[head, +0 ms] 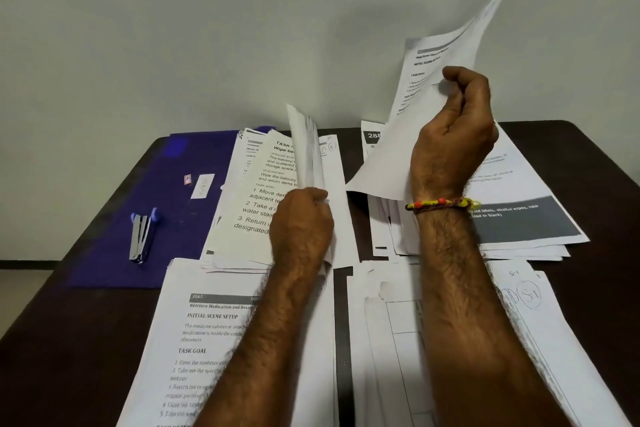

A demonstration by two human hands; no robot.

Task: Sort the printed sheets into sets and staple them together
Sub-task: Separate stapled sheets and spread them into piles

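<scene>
- So the right hand [460, 128] is pinched shut on a single printed sheet [415, 121], raised clear of the table, thumb and fingers clamped on its edge. The sheet hangs tilted with its far corner pointing up toward the wall, probably so the heading can be read before deciding which set it belongs to.
- The left hand [303, 222] is closed around a small bundle of sheets [308, 146] stood upright on edge, fanned a bit at the top. My guess is that's the set being built, held ready for the next page.
- The two hands are apart, each busy with its own paper.
- The rest of the paper sits in four loose piles on the dark table [69, 305]: far-left pile [249, 191], far-right pile [519, 191], near-left pile [207, 333] and near-right pile [398, 340]. Looks like one pile per document type, so sorting is underway and nothing's visibly stapled yet.
- It's all thin, floppy office paper; the lifted sheet curls under its own weight. The pile edges are ragged, not squared up.
- The stapler [143, 236], blue with a shiny metal body, lies on a purple folder [114, 218] to the left, well apart from both hands.
- A small white box [202, 185] lies on the folder too, maybe staples, too blurry to tell.
</scene>
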